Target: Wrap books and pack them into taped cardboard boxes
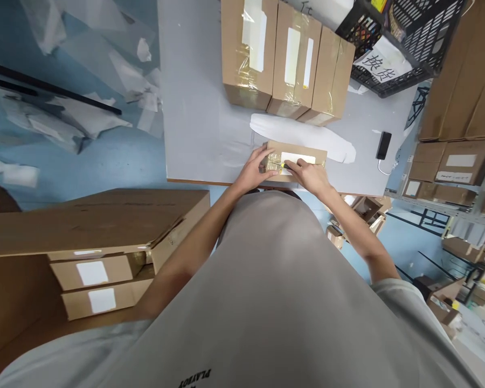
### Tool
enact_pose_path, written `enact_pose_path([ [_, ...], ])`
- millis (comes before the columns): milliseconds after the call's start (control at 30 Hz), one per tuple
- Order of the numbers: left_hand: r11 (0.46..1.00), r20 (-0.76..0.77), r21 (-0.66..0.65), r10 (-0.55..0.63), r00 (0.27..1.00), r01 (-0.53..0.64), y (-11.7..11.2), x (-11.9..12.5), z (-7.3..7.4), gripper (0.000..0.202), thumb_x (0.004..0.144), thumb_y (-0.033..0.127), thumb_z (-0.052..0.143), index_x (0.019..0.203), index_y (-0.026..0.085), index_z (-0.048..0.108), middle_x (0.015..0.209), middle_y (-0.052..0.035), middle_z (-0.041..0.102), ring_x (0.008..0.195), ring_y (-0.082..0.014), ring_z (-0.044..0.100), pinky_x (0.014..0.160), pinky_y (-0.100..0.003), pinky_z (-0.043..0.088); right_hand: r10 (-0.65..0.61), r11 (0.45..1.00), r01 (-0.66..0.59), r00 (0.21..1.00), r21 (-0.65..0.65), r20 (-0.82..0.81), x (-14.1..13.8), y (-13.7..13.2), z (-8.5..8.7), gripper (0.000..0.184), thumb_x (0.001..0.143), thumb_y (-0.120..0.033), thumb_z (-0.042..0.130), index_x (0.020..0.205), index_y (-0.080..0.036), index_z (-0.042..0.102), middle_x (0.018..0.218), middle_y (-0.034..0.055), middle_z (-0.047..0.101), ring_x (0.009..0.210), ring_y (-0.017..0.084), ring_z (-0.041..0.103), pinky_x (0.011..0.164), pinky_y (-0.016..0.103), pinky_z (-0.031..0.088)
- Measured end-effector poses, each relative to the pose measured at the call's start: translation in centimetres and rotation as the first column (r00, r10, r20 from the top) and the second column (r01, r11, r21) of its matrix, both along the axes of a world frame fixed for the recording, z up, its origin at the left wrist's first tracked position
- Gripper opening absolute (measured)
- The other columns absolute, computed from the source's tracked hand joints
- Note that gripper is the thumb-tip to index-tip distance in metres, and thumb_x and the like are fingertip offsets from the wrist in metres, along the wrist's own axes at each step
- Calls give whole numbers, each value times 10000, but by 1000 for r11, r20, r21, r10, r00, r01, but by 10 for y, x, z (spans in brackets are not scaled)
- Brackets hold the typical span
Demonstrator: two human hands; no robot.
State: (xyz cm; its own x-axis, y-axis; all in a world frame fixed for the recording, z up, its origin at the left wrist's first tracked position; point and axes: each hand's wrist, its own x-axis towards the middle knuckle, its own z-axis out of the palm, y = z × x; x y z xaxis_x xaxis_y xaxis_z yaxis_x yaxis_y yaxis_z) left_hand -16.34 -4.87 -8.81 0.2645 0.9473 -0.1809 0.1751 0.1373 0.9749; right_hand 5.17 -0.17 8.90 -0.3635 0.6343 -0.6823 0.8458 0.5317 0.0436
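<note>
A small taped cardboard box [303, 152] with a white label lies at the near edge of the grey table [202, 108]. My left hand [255, 171] grips the box's left end, fingers curled on it. My right hand [310, 175] is closed on a small yellow-and-black tool [283, 166], its tip on the taped left part of the box top.
Three taller taped boxes [285, 54] stand at the table's far side, beside a black crate [392, 48] with a paper sign. A white sheet [339, 148] and a phone [383, 145] lie on the table. An open carton with labelled boxes [101, 269] is at my left. Shelves of boxes stand on the right.
</note>
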Motion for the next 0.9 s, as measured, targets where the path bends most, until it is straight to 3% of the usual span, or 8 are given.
enact_pose_path([
  [300, 1000, 42, 8, 6, 999, -7, 0, 1, -2, 990, 879, 833, 820, 1677, 298, 581, 1790, -205, 407, 1661, -458, 438, 1158, -563, 636, 35, 999, -34, 997, -16, 63, -10, 7, 3, 533, 1244, -442, 270, 1726, -330, 469, 1385, 146, 732, 1070, 292, 766, 824, 340, 466],
  [500, 1000, 62, -6, 14, 998, -14, 1, 2, -4, 1027, 847, 878, 816, 1664, 298, 591, 1794, -210, 397, 1663, -468, 432, 1159, -562, 633, 73, 997, -71, 993, -26, 95, -14, 10, 0, 515, 1228, -298, 276, 1707, -307, 467, 1395, 161, 711, 1058, 282, 778, 854, 357, 484],
  [700, 1000, 39, 0, 8, 999, -8, 3, 1, -5, 1039, 854, 874, 814, 1683, 296, 574, 1786, -213, 404, 1665, -460, 435, 1155, -541, 636, 102, 995, -99, 989, -31, 104, -25, 11, 9, 550, 1189, -186, 294, 1720, -252, 424, 1414, 203, 701, 1086, 303, 795, 852, 363, 510],
  [900, 1000, 14, -13, 10, 1000, -10, 1, -1, -1, 1047, 854, 900, 790, 1680, 289, 586, 1759, -211, 438, 1627, -454, 484, 1151, -541, 641, 83, 995, -77, 991, -61, 108, -24, 11, 15, 556, 1155, -92, 309, 1677, -193, 472, 1393, 225, 710, 1136, 313, 794, 869, 359, 521],
])
